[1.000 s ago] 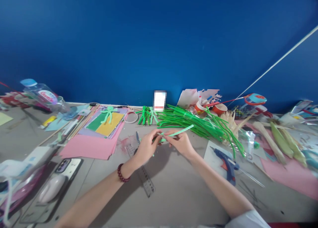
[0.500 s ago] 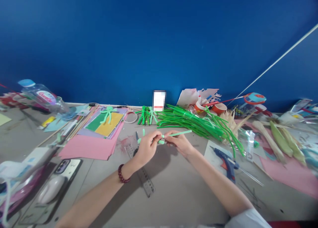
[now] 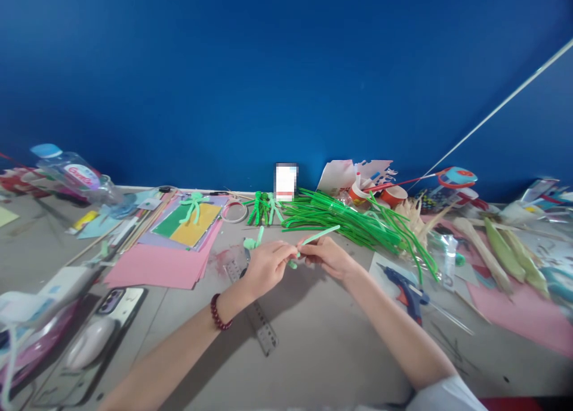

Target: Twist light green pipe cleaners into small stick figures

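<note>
Left hand (image 3: pixel 264 267) and right hand (image 3: pixel 326 257) pinched shut on light green pipe cleaner (image 3: pixel 319 236), free end pointed toward 2 o'clock, green pipe cleaner pile (image 3: pixel 353 223) just beyond.

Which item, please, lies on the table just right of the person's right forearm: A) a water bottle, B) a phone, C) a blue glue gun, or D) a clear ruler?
C: the blue glue gun lies on a white sheet just right of the right forearm, while the bottle, phone and ruler are all further left.

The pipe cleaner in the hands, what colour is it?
Light mint green pipe cleaner, pinched by left hand and right hand; head view.
</note>
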`<state>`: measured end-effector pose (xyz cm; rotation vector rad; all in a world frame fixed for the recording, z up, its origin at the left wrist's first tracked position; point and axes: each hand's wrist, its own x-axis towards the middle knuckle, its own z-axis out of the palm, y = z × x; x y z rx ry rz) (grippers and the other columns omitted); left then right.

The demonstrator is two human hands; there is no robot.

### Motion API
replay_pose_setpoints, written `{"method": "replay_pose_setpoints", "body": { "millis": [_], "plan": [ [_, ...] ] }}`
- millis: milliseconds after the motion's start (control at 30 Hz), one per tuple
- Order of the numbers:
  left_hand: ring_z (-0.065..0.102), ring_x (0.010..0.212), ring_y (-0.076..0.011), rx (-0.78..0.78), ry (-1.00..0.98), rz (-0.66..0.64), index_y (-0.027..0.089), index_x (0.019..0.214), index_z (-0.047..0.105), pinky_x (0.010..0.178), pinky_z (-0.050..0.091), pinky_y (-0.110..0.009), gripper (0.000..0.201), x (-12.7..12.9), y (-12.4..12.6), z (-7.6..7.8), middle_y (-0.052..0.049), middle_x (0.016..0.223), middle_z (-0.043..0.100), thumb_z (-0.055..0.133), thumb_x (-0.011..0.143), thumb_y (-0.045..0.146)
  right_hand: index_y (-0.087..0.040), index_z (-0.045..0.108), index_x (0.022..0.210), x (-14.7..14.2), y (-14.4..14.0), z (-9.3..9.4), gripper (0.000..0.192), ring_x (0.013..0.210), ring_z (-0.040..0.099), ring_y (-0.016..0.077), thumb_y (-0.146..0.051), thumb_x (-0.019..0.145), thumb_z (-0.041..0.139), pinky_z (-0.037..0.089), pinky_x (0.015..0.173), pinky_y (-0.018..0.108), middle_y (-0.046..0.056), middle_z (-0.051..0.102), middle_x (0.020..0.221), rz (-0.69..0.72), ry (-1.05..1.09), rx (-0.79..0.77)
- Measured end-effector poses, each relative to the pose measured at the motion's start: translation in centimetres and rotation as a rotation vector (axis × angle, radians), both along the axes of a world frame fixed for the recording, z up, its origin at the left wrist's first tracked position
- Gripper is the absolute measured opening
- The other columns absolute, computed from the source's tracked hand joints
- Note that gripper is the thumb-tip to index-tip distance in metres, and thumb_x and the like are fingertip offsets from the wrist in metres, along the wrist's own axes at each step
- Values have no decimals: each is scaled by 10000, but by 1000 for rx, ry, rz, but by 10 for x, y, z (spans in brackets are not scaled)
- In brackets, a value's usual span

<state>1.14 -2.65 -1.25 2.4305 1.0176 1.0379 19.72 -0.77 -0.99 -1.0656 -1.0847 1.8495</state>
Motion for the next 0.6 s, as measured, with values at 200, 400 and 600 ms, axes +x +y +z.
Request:
{"method": "replay_pose_setpoints", "body": {
  "millis": [200,400,600],
  "plan": [
    [583,690,-144,109,-69,88,193,846,582,645,414,-237,197,0,-2,-3,-25,715,633,416,867,90,-158,642,733,-3,-4,-1,229,595,590,102,-264,600,796,428,512,182,-9,632,639,69,135,-186],
    [597,737,-143,163,-148,24,190,898,579,689,442,-244,148,1,-2,-11,-41,782,658,462,872,102,-169,647,691,-5,-3,-5,180,595,577,107,-236,597,785,416,503,191,-17,613,643,120,148,-225],
    [612,744,-140,141,-146,-18,195,892,599,697,445,-260,173,1,-2,-10,-42,783,682,442,890,123,-174,667,689,-3,-3,-2,184,576,571,112,-295,612,781,421,512,202,-7,622,619,86,69,-129]
  ]
}}
